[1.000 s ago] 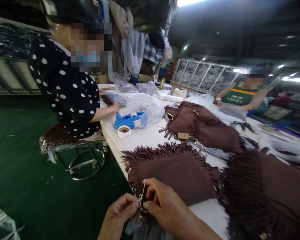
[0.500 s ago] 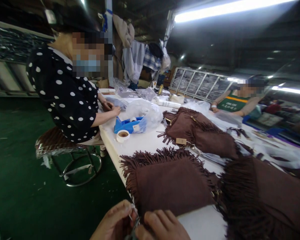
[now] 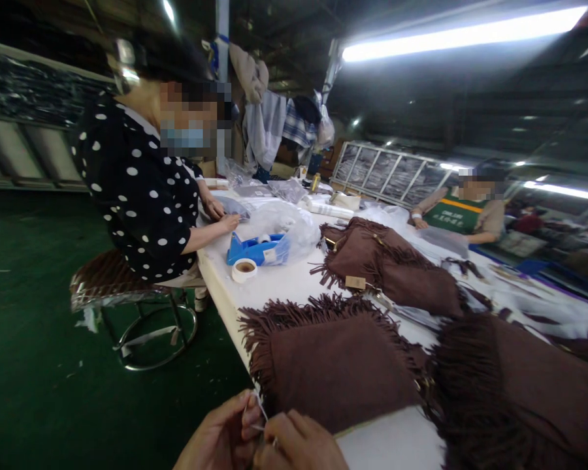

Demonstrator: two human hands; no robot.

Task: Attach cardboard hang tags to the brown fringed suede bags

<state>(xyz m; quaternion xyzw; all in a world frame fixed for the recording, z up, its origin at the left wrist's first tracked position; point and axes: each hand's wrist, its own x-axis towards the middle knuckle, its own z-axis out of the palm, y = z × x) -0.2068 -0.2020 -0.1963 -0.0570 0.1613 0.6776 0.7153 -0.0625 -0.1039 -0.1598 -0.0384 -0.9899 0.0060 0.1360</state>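
Both hands, left and right, are pinching a white string in their fingers beside the brown bag on the bench

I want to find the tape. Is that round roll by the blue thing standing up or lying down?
Lying flat. The tape roll rests on the white table beside the blue dispenser, its round hole facing up.

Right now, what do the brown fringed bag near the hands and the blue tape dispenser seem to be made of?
The brown fringed bag looks like suede or a suede-like fabric: matte, softly napped, with cut fringe strips along its edges. Real or imitation cannot be told. The blue tape dispenser seems to be moulded plastic, judging by its smooth, slightly glossy, evenly coloured surface.
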